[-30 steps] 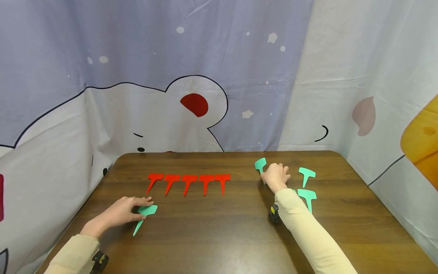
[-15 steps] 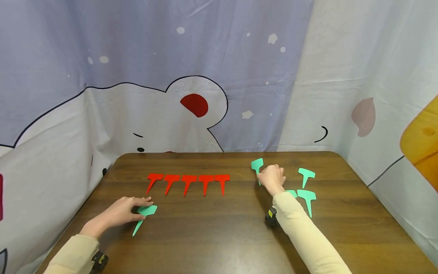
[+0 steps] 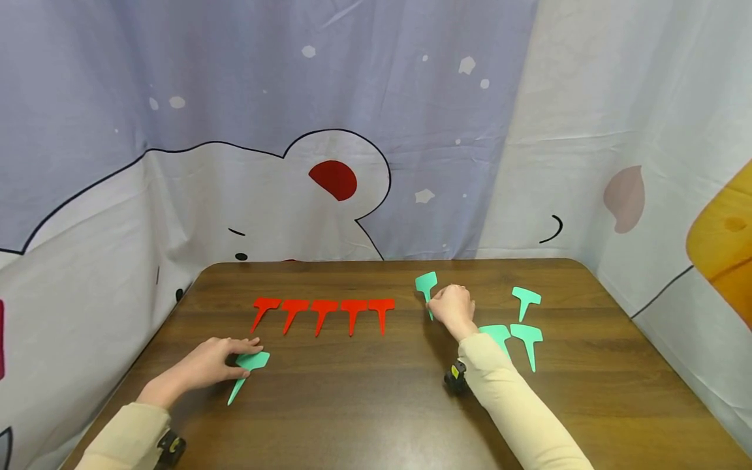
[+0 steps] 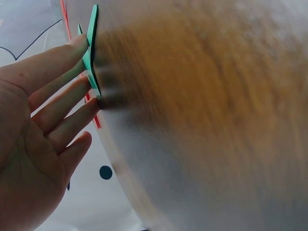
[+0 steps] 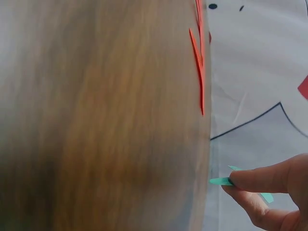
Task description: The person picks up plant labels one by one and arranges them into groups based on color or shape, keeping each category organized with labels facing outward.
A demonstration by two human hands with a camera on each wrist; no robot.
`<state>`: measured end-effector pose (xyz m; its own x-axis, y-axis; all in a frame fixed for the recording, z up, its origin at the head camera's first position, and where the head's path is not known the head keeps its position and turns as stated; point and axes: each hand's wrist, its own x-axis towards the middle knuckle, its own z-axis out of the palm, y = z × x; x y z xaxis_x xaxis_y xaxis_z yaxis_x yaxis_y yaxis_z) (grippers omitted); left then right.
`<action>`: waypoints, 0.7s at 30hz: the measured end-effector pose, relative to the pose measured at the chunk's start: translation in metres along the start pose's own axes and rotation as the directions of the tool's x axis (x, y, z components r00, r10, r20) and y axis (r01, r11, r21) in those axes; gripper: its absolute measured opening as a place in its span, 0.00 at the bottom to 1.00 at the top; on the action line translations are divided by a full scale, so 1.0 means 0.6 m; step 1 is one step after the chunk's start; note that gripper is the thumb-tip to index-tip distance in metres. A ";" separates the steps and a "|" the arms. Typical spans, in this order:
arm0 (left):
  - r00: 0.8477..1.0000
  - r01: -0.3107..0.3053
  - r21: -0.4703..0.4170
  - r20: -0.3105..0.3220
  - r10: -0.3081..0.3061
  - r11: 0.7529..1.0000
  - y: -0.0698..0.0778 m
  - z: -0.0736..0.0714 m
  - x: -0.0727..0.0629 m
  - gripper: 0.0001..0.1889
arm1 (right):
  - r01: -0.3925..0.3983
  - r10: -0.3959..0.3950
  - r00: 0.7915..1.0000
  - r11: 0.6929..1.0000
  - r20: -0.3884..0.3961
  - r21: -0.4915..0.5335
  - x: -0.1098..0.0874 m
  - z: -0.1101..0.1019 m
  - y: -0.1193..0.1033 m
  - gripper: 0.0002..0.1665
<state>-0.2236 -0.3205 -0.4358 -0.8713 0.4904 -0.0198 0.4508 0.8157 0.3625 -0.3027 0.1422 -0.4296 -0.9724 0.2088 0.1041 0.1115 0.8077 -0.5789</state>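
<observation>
My left hand (image 3: 205,365) rests low over the table at the left, thumb and fairly straight fingers at opposite edges of a green T-shaped plant label (image 3: 254,360). In the left wrist view the thumb tip overlaps this label (image 4: 91,53). Toward the back right of centre, my right hand (image 3: 454,304) pinches another green plant label (image 3: 426,282) by its stem, the broad head pointing to the back. The right wrist view shows the label's tip (image 5: 220,181) between thumb and forefinger. Red plant labels (image 3: 325,307) lie in a row between the hands, heads to the back.
Three more green plant labels (image 3: 527,334) lie at the right, one partly hidden by the right sleeve (image 3: 517,405). All lie on a brown wooden table (image 3: 352,418). A patterned curtain (image 3: 411,130) hangs behind its far edge.
My right hand has moved left across the table with its green label, toward the red row. A green label beneath the right forearm has come into view. The left hand has stayed in place.
</observation>
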 end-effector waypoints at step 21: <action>1.000 0.007 -0.010 -0.002 -0.007 1.000 -0.005 0.002 0.001 0.27 | 0.075 -0.079 0.995 0.995 0.053 0.059 -0.055 0.046 -0.068 0.11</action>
<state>-0.2251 -0.3222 -0.4380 -0.8747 0.4842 -0.0205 0.4428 0.8158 0.3721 -0.2809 0.0873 -0.4316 -0.9876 0.1152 0.1062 0.0256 0.7875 -0.6158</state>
